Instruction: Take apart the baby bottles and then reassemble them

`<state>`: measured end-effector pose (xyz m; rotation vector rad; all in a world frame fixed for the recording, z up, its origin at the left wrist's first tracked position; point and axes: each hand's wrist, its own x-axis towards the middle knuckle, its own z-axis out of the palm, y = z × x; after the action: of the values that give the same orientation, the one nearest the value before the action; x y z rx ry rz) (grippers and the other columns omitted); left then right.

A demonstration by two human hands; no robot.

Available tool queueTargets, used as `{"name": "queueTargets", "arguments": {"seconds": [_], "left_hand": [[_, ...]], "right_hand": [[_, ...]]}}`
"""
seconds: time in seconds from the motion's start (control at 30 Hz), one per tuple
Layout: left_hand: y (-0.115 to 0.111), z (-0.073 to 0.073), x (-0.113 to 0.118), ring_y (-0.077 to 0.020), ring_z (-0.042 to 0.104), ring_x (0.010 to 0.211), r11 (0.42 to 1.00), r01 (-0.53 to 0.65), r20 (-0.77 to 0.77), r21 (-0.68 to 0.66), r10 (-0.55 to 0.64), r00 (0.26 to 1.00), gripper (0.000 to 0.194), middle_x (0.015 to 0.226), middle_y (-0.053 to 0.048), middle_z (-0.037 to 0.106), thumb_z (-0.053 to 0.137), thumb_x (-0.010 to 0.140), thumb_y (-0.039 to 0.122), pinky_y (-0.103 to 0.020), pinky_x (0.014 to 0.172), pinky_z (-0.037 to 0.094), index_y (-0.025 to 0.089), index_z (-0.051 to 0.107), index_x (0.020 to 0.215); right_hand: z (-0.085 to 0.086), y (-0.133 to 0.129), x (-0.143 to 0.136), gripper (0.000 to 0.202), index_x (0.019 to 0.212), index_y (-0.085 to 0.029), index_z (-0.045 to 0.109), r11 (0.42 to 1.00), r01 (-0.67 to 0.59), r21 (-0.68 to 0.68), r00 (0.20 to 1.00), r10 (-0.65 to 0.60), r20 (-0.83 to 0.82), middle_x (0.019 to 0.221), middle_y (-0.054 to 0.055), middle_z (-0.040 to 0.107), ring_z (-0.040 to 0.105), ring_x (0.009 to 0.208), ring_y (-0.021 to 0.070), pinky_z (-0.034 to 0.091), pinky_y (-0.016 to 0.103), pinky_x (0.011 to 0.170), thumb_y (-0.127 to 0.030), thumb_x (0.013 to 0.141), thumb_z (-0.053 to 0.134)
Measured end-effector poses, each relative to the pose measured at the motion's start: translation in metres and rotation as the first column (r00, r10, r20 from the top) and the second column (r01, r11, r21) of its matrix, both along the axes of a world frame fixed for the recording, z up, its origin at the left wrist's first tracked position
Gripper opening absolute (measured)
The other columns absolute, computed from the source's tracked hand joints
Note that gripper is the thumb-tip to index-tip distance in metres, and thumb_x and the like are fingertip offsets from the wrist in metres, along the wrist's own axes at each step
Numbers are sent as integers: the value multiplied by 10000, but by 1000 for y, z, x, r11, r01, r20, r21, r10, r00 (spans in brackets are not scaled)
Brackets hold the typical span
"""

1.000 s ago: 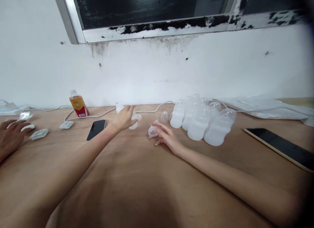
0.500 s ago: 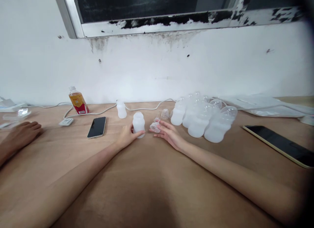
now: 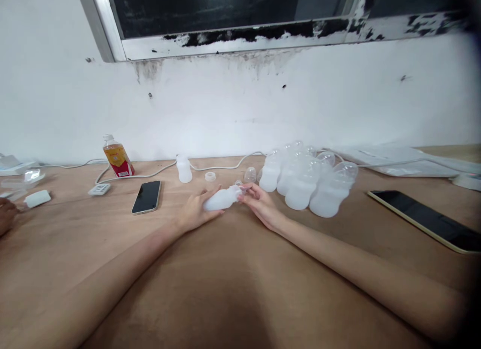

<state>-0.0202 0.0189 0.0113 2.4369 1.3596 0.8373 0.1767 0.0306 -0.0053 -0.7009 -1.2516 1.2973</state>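
My left hand (image 3: 196, 209) is wrapped round a frosted white baby bottle (image 3: 218, 200). The bottle lies tilted almost on its side, its neck towards the right. At that neck my right hand (image 3: 260, 204) pinches a small clear teat (image 3: 240, 189), partly hidden by the fingers. A white screw ring (image 3: 210, 176) lies on the table just behind the bottle. Another white bottle (image 3: 184, 169) stands upright further back. Behind my right hand sits a clear dome cap (image 3: 250, 175). To the right stand several white bottles (image 3: 300, 189) with clear domed caps, close together.
A phone (image 3: 146, 197) lies left, a larger dark-screened phone (image 3: 424, 219) right. A drink bottle (image 3: 118, 156) stands near the wall beside a white cable (image 3: 158, 172). Plastic bags (image 3: 394, 161) lie at the back right. Another person's hand (image 3: 6, 215) rests at the left edge.
My left hand has tipped the bottle from upright towards the right. My right hand has brought the clear teat to its neck. The other person's hand has drawn left, uncovering a white object.
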Motion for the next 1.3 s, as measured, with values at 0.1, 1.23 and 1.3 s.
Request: {"name": "queueTargets", "arguments": {"seconds": [0.1,1.23,1.3], "left_hand": [[1,6,-3,-226,534,922,994,51,-23,-98,-54,998,679,1060,-56,534,567,640,474,-318,780,410,257,342,1243],[-2,3,-8,-213,480,939,835,252,-371,489,-62,926,420,1062,-90,512,414,797,318,-350,800,387,214,392,1203],[-1,3,-9,-209,487,925,836,237,-361,494,-50,931,424,1047,-96,514,409,798,326,-344,790,396,203,391,1203]], "right_hand": [[2,0,6,335,842,-210,499,990,-110,84,983,96,159,1002,12,563,527,922,128,409,287,825,-177,563,683],[7,-5,5,647,487,-144,491,992,-64,-105,715,119,689,318,-15,419,320,245,50,239,178,295,-602,775,137],[13,-6,7,612,587,-145,543,998,-53,-16,714,49,698,403,-2,492,402,312,65,305,182,346,-592,780,172]]}}
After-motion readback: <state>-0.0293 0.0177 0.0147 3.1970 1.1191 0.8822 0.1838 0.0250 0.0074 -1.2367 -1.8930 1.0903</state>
